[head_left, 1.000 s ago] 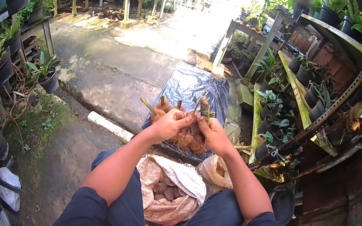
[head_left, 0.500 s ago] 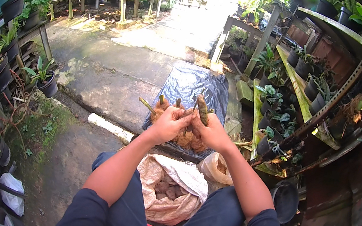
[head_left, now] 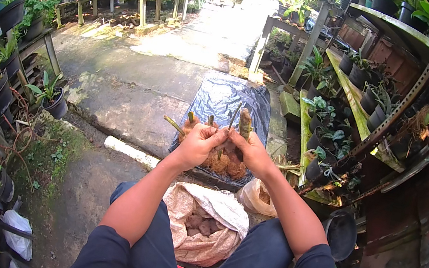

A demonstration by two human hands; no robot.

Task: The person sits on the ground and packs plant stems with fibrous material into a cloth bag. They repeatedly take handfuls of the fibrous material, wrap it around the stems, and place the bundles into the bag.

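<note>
My left hand (head_left: 195,145) and my right hand (head_left: 252,153) meet above a black plastic sheet (head_left: 222,87), thumbs close together, fingers closed. A thick green-brown stem cutting (head_left: 245,122) rises out of my right hand. Between my fingertips stands a thin dark stalk (head_left: 236,115); its lower end is hidden. What my left fingers pinch is too small to tell. Under and behind my hands, several balls of brown fibre (head_left: 223,165) rest on the sheet, with cut stems (head_left: 173,124) sticking out at the left.
Between my knees stands an open woven sack (head_left: 236,208) of brown clumps. Beside it is a smaller pale bag (head_left: 258,197). A white pipe (head_left: 129,151) lies left of the sheet. Potted plants fill shelves (head_left: 353,100) at the right; a black basin (head_left: 340,236) is below.
The thick cutting has turned more upright and shifted slightly right with my right hand. My hands stay together over the fibre balls, their fingertips moved a little.
</note>
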